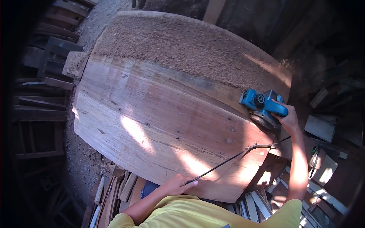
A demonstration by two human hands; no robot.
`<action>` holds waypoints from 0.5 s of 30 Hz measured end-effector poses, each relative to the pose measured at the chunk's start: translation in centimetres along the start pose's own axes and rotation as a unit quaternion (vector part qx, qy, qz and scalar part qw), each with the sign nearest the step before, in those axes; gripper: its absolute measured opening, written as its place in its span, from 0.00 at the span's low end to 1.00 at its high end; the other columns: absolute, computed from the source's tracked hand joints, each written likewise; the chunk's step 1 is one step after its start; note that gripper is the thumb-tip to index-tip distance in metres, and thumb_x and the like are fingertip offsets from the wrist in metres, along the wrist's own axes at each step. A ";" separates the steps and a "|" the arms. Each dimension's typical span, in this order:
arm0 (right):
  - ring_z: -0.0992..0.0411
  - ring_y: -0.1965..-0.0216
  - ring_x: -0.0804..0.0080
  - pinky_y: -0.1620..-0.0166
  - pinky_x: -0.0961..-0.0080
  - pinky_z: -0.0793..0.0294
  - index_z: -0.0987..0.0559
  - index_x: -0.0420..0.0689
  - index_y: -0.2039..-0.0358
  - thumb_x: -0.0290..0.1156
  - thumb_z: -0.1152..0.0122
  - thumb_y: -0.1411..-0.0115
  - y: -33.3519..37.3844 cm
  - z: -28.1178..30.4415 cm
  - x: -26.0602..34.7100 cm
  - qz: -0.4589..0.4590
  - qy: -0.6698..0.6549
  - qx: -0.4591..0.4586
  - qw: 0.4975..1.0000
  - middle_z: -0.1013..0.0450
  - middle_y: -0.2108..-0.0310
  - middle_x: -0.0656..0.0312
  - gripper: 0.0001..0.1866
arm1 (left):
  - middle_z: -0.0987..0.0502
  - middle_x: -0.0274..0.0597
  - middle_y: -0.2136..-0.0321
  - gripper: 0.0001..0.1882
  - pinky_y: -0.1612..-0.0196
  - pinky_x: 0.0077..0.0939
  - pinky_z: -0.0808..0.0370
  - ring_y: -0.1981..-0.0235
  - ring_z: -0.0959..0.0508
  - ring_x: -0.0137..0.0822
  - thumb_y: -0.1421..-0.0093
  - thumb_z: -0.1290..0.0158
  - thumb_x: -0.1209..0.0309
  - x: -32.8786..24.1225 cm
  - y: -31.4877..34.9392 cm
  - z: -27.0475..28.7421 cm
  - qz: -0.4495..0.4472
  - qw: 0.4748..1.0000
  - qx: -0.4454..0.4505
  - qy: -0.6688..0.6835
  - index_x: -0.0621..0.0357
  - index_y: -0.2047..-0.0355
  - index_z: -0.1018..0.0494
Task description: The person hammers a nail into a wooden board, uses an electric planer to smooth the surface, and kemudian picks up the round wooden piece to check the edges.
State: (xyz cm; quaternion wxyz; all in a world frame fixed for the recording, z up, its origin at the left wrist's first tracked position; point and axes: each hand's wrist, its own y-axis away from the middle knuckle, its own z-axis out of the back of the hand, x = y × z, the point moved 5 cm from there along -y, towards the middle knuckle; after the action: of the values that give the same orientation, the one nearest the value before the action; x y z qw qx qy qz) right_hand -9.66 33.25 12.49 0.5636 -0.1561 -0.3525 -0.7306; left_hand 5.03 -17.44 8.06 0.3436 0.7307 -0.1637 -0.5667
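A blue electric planer (259,102) rests on the wide wooden panel (171,114), near its right end. My right hand (288,118) is wrapped round its rear handle. At the panel's near edge, my left hand (179,185) is closed on a black power cord (218,166). The cord runs from that hand up and right across the wood, with a knotted or taped lump partway, and passes under my right forearm. Wood shavings (171,45) lie thickly over the far part of the panel, and a small spray of chips shows beyond the planer at the far right.
Stacked timber and frames (42,102) stand at the left. Loose wooden strips (114,192) lie below the panel's near left edge, and more offcuts (319,127) lie to the right. A small shaving-covered block (75,64) juts from the panel's left edge. Sunlight patches fall on the wood.
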 end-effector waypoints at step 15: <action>0.18 0.53 0.42 0.50 0.53 0.18 0.12 0.64 0.42 0.40 0.24 0.42 -24.8 -27.3 42.1 0.140 0.123 0.012 0.982 0.16 0.57 0.47 0.25 | 0.17 0.50 0.71 0.24 0.60 0.37 0.22 0.69 0.17 0.44 0.21 0.52 0.53 12.0 13.6 15.6 -0.080 0.932 -0.286 0.207 0.60 0.60 0.16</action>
State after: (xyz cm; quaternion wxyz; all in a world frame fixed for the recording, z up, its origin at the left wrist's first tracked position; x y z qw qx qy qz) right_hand -41.48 -12.78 11.26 0.7013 -0.1067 -0.2636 -0.6537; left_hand -3.99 -39.57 6.97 0.5178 0.7133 0.1389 -0.4515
